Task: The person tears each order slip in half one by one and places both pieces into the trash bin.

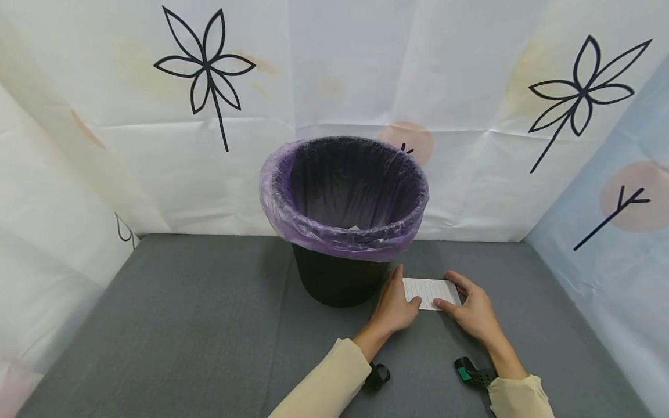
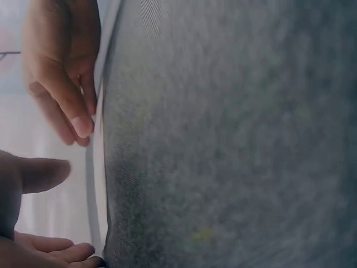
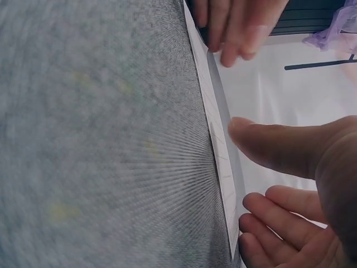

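A small sheet of ruled white paper [image 1: 427,293] lies flat on the grey table, between the two hands. At its left edge is the left hand [image 1: 395,307], thumb spread away from the fingers, close beside the bin. The right hand [image 1: 474,310] is at the opposite edge, its thumb over the near corner and its fingers by the far one. In the right wrist view the paper [image 3: 215,131] shows as a thin strip, with the right thumb [image 3: 279,145] raised apart from the fingertips. Both hands [image 2: 33,176] look relaxed, neither curled round the sheet.
A black bin [image 1: 340,281] with a purple plastic liner [image 1: 345,238] folded over its rim stands just behind the left hand. A small white scrap [image 1: 354,227] shows inside it. Printed white cloth [image 1: 334,69] hangs behind and beside the grey table [image 1: 198,325].
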Tool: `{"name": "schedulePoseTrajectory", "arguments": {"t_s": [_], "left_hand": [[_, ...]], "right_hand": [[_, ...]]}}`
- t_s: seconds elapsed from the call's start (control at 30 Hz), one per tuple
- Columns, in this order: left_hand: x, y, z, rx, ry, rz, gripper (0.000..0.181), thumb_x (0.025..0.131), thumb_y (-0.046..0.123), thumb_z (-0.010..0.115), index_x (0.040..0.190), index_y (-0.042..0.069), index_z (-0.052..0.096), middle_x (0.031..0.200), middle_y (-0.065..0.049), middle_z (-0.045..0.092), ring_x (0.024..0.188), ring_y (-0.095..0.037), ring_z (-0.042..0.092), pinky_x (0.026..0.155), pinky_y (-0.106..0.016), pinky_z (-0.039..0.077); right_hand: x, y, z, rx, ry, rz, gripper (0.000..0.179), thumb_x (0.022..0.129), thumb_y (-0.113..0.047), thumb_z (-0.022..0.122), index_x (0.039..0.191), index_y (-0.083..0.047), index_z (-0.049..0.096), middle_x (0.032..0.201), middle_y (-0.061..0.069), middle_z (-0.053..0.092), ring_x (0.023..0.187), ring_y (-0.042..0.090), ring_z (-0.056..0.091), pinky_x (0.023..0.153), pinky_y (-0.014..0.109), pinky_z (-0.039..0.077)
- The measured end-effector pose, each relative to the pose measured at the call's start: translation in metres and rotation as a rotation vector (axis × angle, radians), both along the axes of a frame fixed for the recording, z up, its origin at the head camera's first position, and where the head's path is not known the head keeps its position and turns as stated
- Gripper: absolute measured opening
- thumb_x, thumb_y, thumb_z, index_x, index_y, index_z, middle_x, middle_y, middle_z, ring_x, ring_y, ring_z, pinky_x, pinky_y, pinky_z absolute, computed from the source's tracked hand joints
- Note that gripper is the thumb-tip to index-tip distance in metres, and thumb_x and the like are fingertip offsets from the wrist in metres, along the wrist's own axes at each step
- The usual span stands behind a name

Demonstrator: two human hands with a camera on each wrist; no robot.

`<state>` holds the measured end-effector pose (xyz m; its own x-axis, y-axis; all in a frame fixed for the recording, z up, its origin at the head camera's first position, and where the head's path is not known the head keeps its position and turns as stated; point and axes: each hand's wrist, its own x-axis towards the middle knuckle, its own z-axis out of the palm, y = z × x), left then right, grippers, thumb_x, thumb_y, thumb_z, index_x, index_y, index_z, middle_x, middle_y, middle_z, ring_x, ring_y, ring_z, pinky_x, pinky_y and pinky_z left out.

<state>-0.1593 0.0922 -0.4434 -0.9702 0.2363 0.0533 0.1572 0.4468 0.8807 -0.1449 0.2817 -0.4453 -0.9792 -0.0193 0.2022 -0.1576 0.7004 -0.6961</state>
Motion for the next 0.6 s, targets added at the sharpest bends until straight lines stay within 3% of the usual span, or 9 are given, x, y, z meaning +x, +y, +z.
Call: {"name": "schedulePoseTrajectory", "arguments": {"t_s": [0.17, 0.3, 0.6], "left_hand": [[-0.0032, 0.0014, -0.0013, -0.195, 0.027, -0.002, 0.078, 0.088, 0.010, 0.073, 0.153, -0.006, 0.035, 0.159, -0.020, 0.037, 0.149, -0.032, 0.031, 0.119, -0.040, 0.028], [-0.0032, 0.0012, -0.0008, -0.350, 0.067, -0.017, 0.076, 0.086, 0.013, 0.075, 0.152, -0.003, 0.040, 0.156, -0.015, 0.042, 0.148, -0.029, 0.034, 0.119, -0.037, 0.029], [-0.0008, 0.0021, 0.0007, -0.450, 0.155, -0.024, 0.067, 0.084, 0.015, 0.078, 0.144, -0.001, 0.052, 0.145, -0.010, 0.055, 0.140, -0.024, 0.045, 0.115, -0.032, 0.034]], "right_hand": [[0.0012, 0.0000, 0.0015, -0.011, -0.021, -0.017, 0.072, 0.081, -0.005, 0.085, 0.140, 0.015, 0.048, 0.141, 0.035, 0.050, 0.127, 0.052, 0.050, 0.101, 0.059, 0.042], [0.0021, 0.0000, 0.0016, 0.047, -0.054, -0.016, 0.081, 0.080, -0.010, 0.087, 0.143, 0.015, 0.044, 0.143, 0.039, 0.044, 0.129, 0.056, 0.045, 0.101, 0.064, 0.039], [0.0035, -0.0031, 0.0028, 0.165, -0.018, 0.030, 0.071, 0.081, -0.012, 0.086, 0.137, 0.015, 0.052, 0.135, 0.037, 0.054, 0.125, 0.056, 0.049, 0.098, 0.066, 0.040]]}}
